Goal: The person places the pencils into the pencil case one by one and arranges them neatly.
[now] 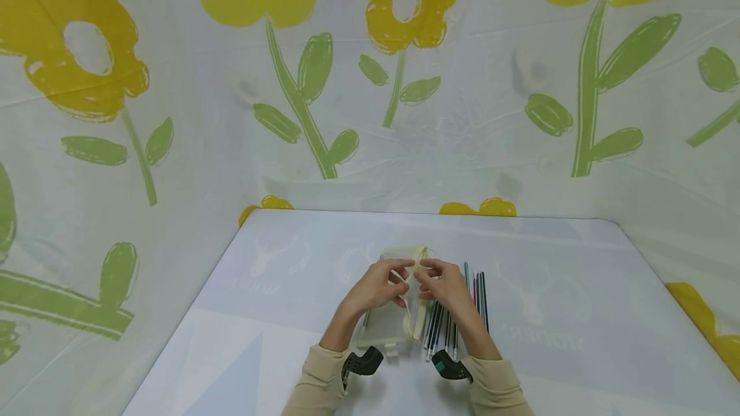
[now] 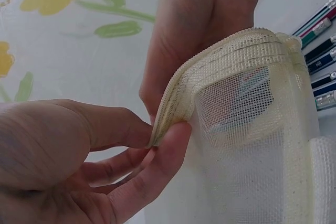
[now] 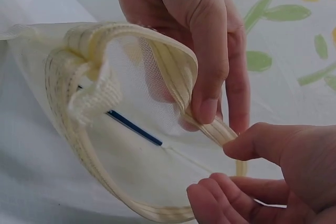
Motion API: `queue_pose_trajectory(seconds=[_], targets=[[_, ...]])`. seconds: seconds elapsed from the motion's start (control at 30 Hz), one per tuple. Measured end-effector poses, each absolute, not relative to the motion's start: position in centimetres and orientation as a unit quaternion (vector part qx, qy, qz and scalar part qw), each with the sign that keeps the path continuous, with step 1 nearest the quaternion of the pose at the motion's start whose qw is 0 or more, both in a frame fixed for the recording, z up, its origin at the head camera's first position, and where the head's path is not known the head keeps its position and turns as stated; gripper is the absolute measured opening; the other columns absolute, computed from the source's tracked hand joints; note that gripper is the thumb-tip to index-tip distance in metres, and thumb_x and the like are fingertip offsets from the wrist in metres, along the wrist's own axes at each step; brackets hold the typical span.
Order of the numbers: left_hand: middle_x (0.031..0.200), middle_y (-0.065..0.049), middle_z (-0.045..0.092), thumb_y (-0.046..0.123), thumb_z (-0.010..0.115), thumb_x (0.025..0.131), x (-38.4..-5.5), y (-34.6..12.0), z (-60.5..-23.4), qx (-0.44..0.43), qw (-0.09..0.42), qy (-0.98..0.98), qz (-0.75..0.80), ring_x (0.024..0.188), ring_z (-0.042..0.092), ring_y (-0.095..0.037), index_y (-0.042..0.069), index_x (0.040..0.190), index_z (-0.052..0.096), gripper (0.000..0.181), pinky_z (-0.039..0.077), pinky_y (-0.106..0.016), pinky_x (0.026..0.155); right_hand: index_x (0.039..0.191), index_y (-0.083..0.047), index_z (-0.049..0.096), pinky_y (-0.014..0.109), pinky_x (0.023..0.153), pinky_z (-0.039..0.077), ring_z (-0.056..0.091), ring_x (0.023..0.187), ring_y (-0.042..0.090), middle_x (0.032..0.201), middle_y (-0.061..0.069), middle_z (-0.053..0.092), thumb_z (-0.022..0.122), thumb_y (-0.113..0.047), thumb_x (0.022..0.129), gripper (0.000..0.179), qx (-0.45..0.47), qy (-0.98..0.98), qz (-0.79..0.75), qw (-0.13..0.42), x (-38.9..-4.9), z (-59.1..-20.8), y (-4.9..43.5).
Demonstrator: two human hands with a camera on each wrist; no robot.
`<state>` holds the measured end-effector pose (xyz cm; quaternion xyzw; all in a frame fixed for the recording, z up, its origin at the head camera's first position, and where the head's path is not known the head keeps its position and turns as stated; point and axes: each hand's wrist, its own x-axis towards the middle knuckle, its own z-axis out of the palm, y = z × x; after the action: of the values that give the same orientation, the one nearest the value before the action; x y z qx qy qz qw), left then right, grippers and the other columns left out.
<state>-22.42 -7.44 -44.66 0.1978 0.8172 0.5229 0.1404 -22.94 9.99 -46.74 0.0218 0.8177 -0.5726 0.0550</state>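
Note:
A cream mesh zipper pouch (image 1: 384, 326) lies on the table under both hands, its mouth spread open. My left hand (image 1: 378, 286) pinches the zippered edge (image 2: 176, 90) between thumb and fingers. Close by, my right hand (image 1: 446, 286) holds another stretch of that rim between its thumb and fingers, at the far end of the pouch. A dark blue pencil (image 3: 135, 128) shows inside the pouch in the right wrist view. Just right of the pouch lie several pencils (image 1: 482, 300), mostly dark, partly hidden by the right hand and forearm.
The pale table (image 1: 243, 287) has printed deer heads and blue triangles. White curtains (image 1: 462, 146) with yellow flowers stand behind it and at both sides. A black wrist camera (image 1: 365, 361) sits at the left sleeve, another (image 1: 451, 366) at the right.

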Motion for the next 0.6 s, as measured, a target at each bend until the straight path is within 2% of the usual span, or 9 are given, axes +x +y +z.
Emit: queue_pose_trajectory(seconds=[0.23, 0.43, 0.6], targets=[[0.114, -0.020, 0.058, -0.004, 0.055, 0.093, -22.6, -8.0, -44.7, 0.188, 0.132, 0.818, 0.527, 0.085, 0.066, -0.032, 0.002, 0.141, 0.051, 0.049, 0.066, -0.040, 0.065, 0.128, 0.000, 0.063, 0.031, 0.062, 0.065, 0.068, 0.072, 0.020, 0.104, 0.020, 0.067, 0.068, -0.019, 0.092, 0.041, 0.014, 0.827, -0.560, 0.058, -22.8, -46.5, 10.1], [0.115, -0.025, 0.057, -0.005, 0.054, 0.092, -23.0, -8.7, -44.9, 0.186, 0.121, 0.819, 0.530, 0.086, 0.066, -0.036, 0.000, 0.140, 0.051, 0.048, 0.066, -0.042, 0.065, 0.127, 0.000, 0.063, 0.030, 0.060, 0.064, 0.068, 0.069, 0.018, 0.100, 0.018, 0.069, 0.068, -0.021, 0.092, 0.041, 0.006, 0.834, -0.548, 0.055, -22.8, -46.6, 10.2], [0.115, -0.029, 0.056, -0.006, 0.054, 0.092, -23.2, -9.2, -45.1, 0.184, 0.113, 0.816, 0.536, 0.089, 0.064, -0.042, -0.001, 0.140, 0.052, 0.048, 0.065, -0.035, 0.062, 0.127, -0.001, 0.063, 0.030, 0.060, 0.064, 0.069, 0.071, 0.020, 0.098, 0.017, 0.070, 0.067, -0.021, 0.092, 0.040, -0.001, 0.837, -0.544, 0.059, -22.9, -46.6, 10.5]])
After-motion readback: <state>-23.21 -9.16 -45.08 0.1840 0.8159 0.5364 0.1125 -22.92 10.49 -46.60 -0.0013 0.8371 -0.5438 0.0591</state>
